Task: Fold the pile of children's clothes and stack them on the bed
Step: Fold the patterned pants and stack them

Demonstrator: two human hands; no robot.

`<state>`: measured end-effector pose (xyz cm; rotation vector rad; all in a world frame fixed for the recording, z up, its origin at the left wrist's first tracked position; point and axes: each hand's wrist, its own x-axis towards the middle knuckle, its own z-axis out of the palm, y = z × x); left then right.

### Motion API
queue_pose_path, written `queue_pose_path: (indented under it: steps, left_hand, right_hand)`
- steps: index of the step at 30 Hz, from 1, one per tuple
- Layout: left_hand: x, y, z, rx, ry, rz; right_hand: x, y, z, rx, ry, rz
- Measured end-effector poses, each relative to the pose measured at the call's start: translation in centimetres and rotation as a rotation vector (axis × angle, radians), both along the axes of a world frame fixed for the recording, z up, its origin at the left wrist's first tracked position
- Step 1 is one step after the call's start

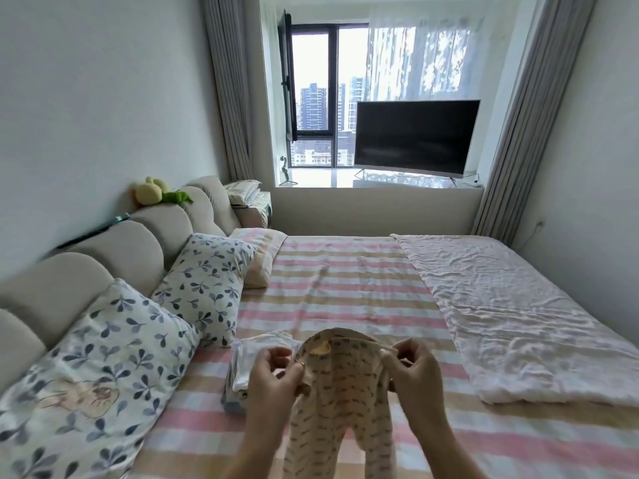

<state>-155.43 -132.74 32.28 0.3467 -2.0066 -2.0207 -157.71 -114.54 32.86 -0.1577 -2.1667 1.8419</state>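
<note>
A cream children's garment (pixel 340 385) with small dark marks and a yellow patch hangs in the air above the striped bed (pixel 345 281). My left hand (pixel 276 369) pinches its upper left edge. My right hand (pixel 411 366) pinches its upper right edge. Two legs of the garment dangle toward the bottom of the view. Behind my left hand a small stack of folded white clothes (pixel 249 364) lies on the bed, partly hidden.
Two leaf-print pillows (pixel 204 278) lean on the padded headboard (pixel 114 250) at the left. A crumpled pale blanket (pixel 511 305) covers the bed's right side. A television (pixel 415 136) stands on the window ledge. A plush toy (pixel 155 193) sits on the headboard.
</note>
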Motion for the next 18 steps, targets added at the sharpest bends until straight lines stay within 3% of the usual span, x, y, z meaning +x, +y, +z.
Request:
queue_pose_path:
  steps: [3, 9, 18]
  left_hand:
    - [0.7, 1.8, -0.4, 0.028, 0.013, 0.071]
    - [0.6, 3.1, 0.8, 0.085, 0.072, -0.026]
    - [0.2, 3.8, 1.2, 0.156, 0.161, -0.097]
  right_hand:
    - [1.1, -1.9, 0.0, 0.109, 0.092, 0.021]
    - [1.1, -2.7, 0.6, 0.196, 0.164, 0.093]
    - [0.1, -3.0, 0.8, 0.187, 0.194, 0.082]
